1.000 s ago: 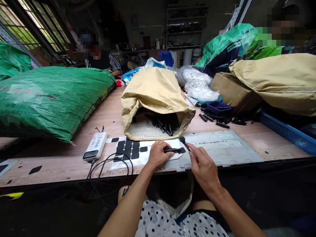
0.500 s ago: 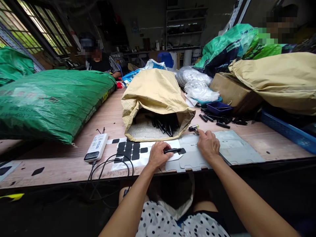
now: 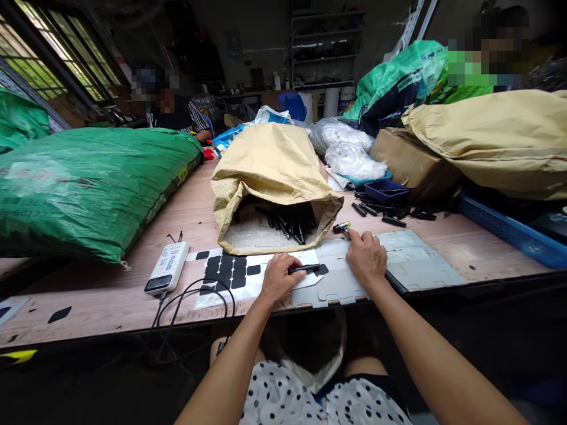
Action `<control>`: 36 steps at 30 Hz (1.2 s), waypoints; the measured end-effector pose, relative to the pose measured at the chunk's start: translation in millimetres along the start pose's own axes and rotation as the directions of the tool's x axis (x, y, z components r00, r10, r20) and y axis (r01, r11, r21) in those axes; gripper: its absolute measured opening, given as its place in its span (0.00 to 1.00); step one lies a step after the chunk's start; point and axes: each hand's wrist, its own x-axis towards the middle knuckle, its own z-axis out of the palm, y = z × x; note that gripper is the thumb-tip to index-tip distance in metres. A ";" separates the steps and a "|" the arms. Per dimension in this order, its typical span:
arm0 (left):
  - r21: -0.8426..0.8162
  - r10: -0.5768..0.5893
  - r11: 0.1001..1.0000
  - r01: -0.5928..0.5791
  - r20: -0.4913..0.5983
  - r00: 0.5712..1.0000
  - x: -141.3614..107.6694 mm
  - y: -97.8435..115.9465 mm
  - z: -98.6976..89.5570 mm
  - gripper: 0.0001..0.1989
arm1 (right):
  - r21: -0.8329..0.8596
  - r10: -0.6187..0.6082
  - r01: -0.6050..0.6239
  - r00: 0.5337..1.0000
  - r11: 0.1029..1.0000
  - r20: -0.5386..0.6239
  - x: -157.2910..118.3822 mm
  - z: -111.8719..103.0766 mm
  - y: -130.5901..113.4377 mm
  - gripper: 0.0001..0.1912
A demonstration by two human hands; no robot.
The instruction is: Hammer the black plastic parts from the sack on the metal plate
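Note:
My left hand (image 3: pixel 280 274) is closed on a black pen-shaped piece (image 3: pixel 309 268), held low and pointing right. Its far end lies over a black rounded square patch (image 3: pixel 322 270) at the left side of a grey board (image 3: pixel 414 260). My right hand (image 3: pixel 367 256) is wrapped round a small hammer, with its metal head (image 3: pixel 342 226) past my fingers and its black handle (image 3: pixel 396 282) showing below the wrist. The hammer head is above the board's back left corner, apart from the black piece. Left of my hands, white sheets carry several black square patches (image 3: pixel 225 270).
An open tan sack (image 3: pixel 270 159) of black pieces stands ahead. A white power bank (image 3: pixel 168 267) with black cables lies left, near a full green sack (image 3: pixel 88 189). Loose black pieces, a purple tray (image 3: pixel 386 190) and a blue basket (image 3: pixel 509 227) are on the right. Two people sit beyond.
The view has turned slightly, so everything sits a little further left. The hammer handle below my right wrist shows more broadly. Both hands keep their holds.

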 end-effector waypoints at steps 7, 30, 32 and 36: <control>-0.010 -0.005 1.000 0.005 0.013 1.000 0.4 0.8 -1.2 0.04 | 0.002 -0.011 0.011 1.000 1.000 -0.003 -0.3 -0.7 -0.2 0.22; 0.179 -0.369 0.925 0.334 0.628 0.685 -104.2 -1.3 76.1 0.18 | -0.007 -0.007 0.007 1.000 1.000 0.020 1.1 -5.9 -2.3 0.20; 0.007 -0.145 0.976 0.219 0.773 0.617 -92.3 21.6 48.7 0.16 | -0.010 -0.006 0.007 1.000 1.000 0.016 1.0 -4.9 -2.1 0.20; -0.413 0.142 0.836 0.362 0.800 0.583 -30.1 50.5 -17.2 0.19 | -0.018 -0.011 0.011 1.000 1.000 0.001 0.4 -1.5 -1.6 0.20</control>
